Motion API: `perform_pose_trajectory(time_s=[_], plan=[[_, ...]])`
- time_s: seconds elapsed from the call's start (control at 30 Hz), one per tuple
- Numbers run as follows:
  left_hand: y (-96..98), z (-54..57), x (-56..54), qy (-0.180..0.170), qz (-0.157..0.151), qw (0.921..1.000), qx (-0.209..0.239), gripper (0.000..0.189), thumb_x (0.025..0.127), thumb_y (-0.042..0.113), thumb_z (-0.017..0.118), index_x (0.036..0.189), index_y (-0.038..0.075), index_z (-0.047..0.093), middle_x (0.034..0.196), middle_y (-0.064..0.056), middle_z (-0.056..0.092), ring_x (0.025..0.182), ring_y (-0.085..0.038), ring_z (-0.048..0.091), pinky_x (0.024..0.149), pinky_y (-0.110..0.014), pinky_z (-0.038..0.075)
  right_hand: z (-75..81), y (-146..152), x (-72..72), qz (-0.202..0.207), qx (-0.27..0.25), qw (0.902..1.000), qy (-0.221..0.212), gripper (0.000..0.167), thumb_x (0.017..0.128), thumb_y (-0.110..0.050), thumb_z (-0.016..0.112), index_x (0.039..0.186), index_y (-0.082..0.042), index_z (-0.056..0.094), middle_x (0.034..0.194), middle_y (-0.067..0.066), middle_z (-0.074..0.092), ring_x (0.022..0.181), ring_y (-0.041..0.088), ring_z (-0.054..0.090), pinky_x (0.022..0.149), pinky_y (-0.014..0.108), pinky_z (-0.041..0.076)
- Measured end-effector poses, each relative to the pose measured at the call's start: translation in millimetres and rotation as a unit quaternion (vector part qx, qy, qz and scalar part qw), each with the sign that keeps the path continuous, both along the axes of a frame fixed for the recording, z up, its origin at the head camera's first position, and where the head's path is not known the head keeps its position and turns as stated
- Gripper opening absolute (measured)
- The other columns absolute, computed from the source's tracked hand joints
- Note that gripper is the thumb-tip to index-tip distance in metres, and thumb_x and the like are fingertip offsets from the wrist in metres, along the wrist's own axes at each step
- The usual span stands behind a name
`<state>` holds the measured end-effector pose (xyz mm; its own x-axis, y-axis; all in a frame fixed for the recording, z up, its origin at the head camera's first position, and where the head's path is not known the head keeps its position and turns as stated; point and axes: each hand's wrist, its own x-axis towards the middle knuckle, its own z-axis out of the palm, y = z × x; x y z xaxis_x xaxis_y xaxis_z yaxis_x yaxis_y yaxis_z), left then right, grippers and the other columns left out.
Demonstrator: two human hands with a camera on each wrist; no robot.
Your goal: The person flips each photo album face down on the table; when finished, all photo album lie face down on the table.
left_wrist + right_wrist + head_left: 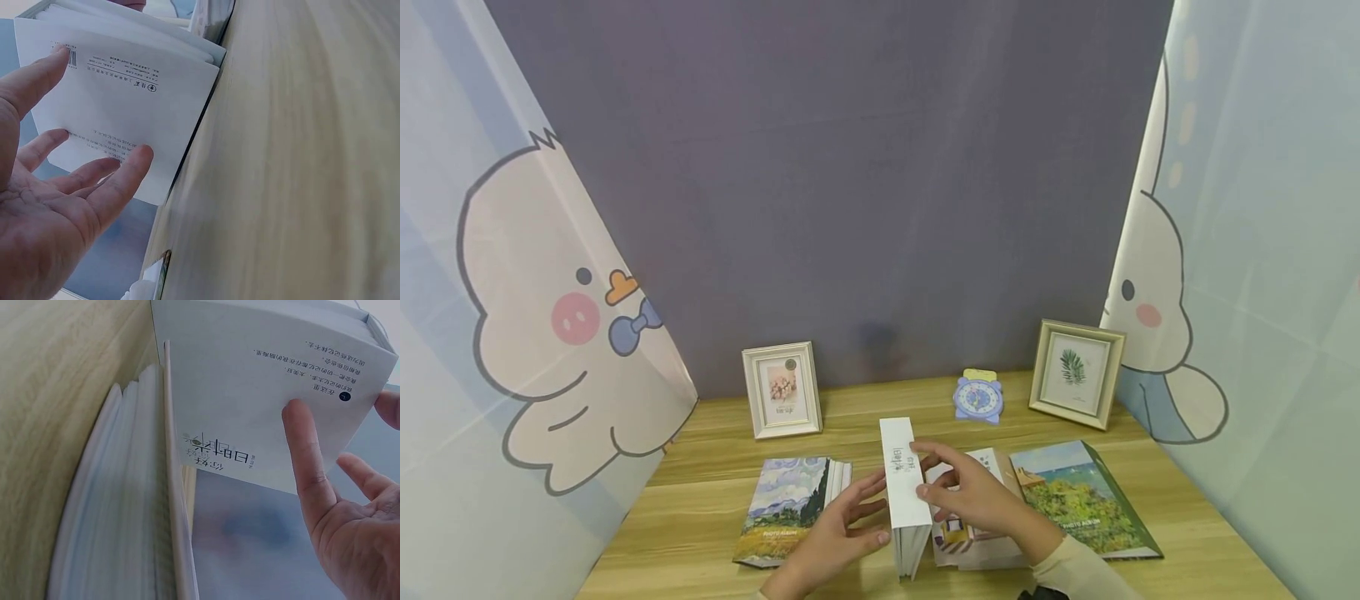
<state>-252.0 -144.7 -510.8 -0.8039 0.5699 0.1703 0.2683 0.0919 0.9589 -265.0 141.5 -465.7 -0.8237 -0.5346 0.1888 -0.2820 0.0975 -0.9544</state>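
A thick white photo album (907, 471) stands on edge in the middle of the table, its lettered spine facing up. My left hand (842, 533) is at its left side, fingers spread and fairly straight; in the left wrist view, fingertips are at the printed white cover (119, 106). My right hand (973, 496) is on the other side, with fingertips near the spine's right edge. The right wrist view shows its fingers extended, one against the lettered cover (237, 381). Below the right hand lies a pale album (992, 550), partly hidden by it.
A landscape-painted photo album (786, 508) lies at left, another (1078, 500) at right. Behind stand a flower picture frame (782, 390), a purple toy clock (978, 400) and a leaf picture frame (1077, 373). A dark curtain (850, 208) hangs beyond the wooden table (700, 475).
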Motion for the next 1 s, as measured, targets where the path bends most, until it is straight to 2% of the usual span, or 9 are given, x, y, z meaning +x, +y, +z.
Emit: perform_pose_trajectory(time_s=[0.23, 0.53, 0.77, 1.0], plan=[[3.4, -0.1, -0.4, 0.011, -0.001, 0.9999, -0.001, 0.072, 0.102, 0.012, 0.071, 0.164, 0.022, 0.035, 0.164, -0.019, 0.038, 0.141, -0.049, 0.045, 0.108, -0.057, 0.049, 0.1, 4.0, 0.2, 0.017, -0.025, 0.9993, -0.022, 0.061, 0.105, -0.018, 0.068, 0.159, -0.010, 0.042, 0.137, 0.026, 0.050, 0.099, 0.033, 0.071, 0.074, 0.056, 0.064], [3.4, -2.6, -1.6, 0.002, -0.001, 1.0000, 0.008, 0.068, 0.101, 0.016, 0.073, 0.160, 0.013, 0.040, 0.166, -0.017, 0.035, 0.145, -0.048, 0.040, 0.112, -0.052, 0.047, -2.4, 6.2, 0.0, 0.026, -0.048, 0.9973, -0.048, 0.063, 0.104, -0.011, 0.068, 0.159, -0.007, 0.039, 0.136, 0.027, 0.048, 0.099, 0.035, 0.072, 0.079, 0.061, 0.062], [2.5, -6.7, -0.8, 0.000, 0.005, 0.9999, 0.014, 0.064, 0.100, 0.012, 0.074, 0.157, 0.007, 0.044, 0.163, -0.024, 0.037, 0.144, -0.051, 0.039, 0.112, -0.056, 0.045, -6.8, 8.6, -0.8, 0.023, -0.051, 0.9973, -0.047, 0.063, 0.103, -0.010, 0.068, 0.158, -0.004, 0.039, 0.133, 0.027, 0.048, 0.102, 0.034, 0.072, 0.079, 0.053, 0.064], [2.6, -7.4, 0.0, -0.003, -0.002, 0.9998, 0.021, 0.064, 0.099, 0.008, 0.073, 0.156, 0.003, 0.044, 0.164, -0.024, 0.035, 0.146, -0.053, 0.035, 0.113, -0.056, 0.042, -8.7, 12.7, -2.1, 0.018, -0.048, 0.9983, -0.029, 0.064, 0.102, -0.008, 0.069, 0.158, 0.001, 0.040, 0.136, 0.028, 0.052, 0.106, 0.033, 0.071, 0.079, 0.045, 0.065]])
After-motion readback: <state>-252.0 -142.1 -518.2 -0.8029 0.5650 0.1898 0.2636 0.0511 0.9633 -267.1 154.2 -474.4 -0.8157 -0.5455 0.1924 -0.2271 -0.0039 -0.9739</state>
